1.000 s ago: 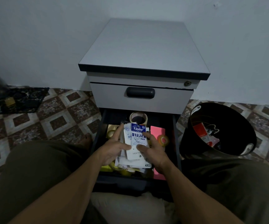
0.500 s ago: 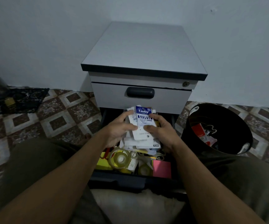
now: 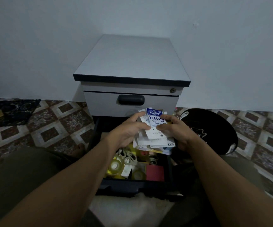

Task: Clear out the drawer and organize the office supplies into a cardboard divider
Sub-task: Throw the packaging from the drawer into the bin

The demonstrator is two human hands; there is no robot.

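A stack of white packets (image 3: pixel 154 138), topped by a blue-and-white "Faster value pack" card, is lifted above the open black drawer (image 3: pixel 132 187). My left hand (image 3: pixel 126 133) grips the stack's left side, thumb on top. My right hand (image 3: pixel 176 131) grips its right side. Below in the drawer lie clear tape rolls (image 3: pixel 116 166), a pink sticky-note pad (image 3: pixel 155 172) and other small supplies. The drawer belongs to a grey pedestal cabinet (image 3: pixel 130 63). No cardboard divider is in view.
A black round bin (image 3: pixel 217 128) with some scraps inside stands right of the cabinet. The upper drawer with its black handle (image 3: pixel 131 99) is closed. A dark cloth (image 3: pixel 12 112) lies on the patterned tile floor at left. My knees flank the drawer.
Both hands have lifted the packet stack up out of the drawer, uncovering the tape rolls and pink pad beneath.
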